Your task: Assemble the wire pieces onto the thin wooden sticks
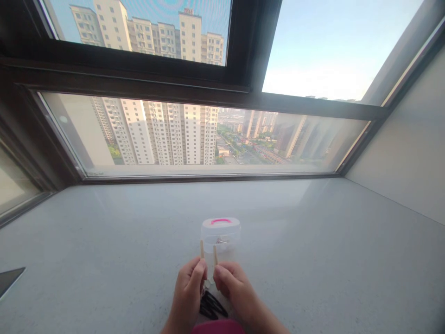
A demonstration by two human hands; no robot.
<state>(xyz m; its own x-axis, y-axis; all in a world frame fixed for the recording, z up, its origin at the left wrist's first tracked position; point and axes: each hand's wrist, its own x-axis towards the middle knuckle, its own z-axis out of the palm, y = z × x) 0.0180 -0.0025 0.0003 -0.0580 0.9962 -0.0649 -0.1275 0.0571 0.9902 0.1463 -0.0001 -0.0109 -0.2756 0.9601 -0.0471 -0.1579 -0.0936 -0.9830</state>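
Note:
My left hand (190, 278) is closed, thumb against fingers, around a slim beige stick-like piece (202, 249) that points up and away from me. A second slim beige piece (215, 255) stands up from my right hand (232, 278), which is also closed. The two pieces are apart, side by side; their lower ends are hidden in my fingers. Just beyond them is a clear plastic box (205, 227) with a pink handle (221, 221) on its lid and some small items inside. Between my wrists lie several black elongated clips (212, 305), partly covered by my left hand.
Everything rests on a pale grey speckled sill (121, 241). Dark window frames (146, 83) rise behind it, and a white wall (410, 139) borders the right. At the left edge lies a dark flat object (11, 280). Something pink (219, 326) shows at the bottom edge.

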